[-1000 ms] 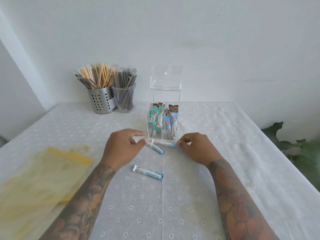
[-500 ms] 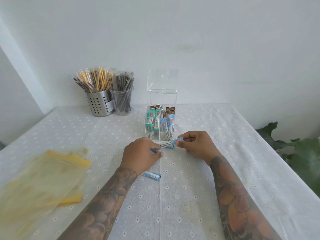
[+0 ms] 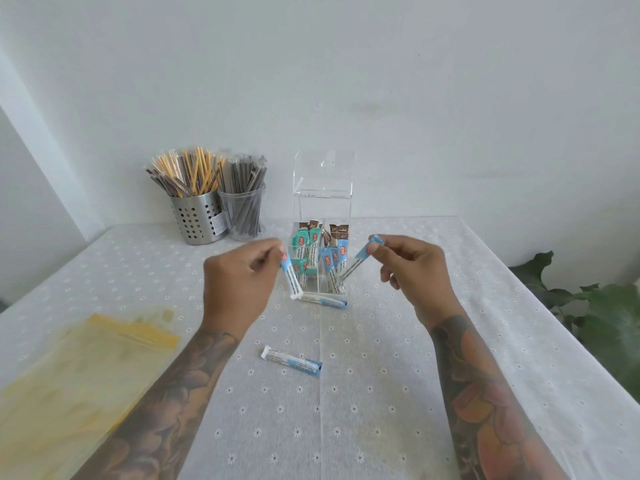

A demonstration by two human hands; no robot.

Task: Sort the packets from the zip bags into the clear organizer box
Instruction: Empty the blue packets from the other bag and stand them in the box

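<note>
Two blue packets are pinched up, one by the left hand (image 3: 239,282), one by the right hand (image 3: 412,271), near the clear organizer box (image 3: 320,244), seemingly mostly filled. Two more packets (image 3: 291,361) lie mid-table; the zip bags (image 3: 69,382) at its left edge look empty.

1. We see a plain white wall (image 3: 415,81) across the whole upper frame, evenly lit.
2. A white angled wall edge (image 3: 31,140) runs down the upper left.
3. A table with a white floral-dotted cloth (image 3: 381,410) fills the lower frame.
4. Green plant leaves (image 3: 602,317) sit at right edge.
</note>
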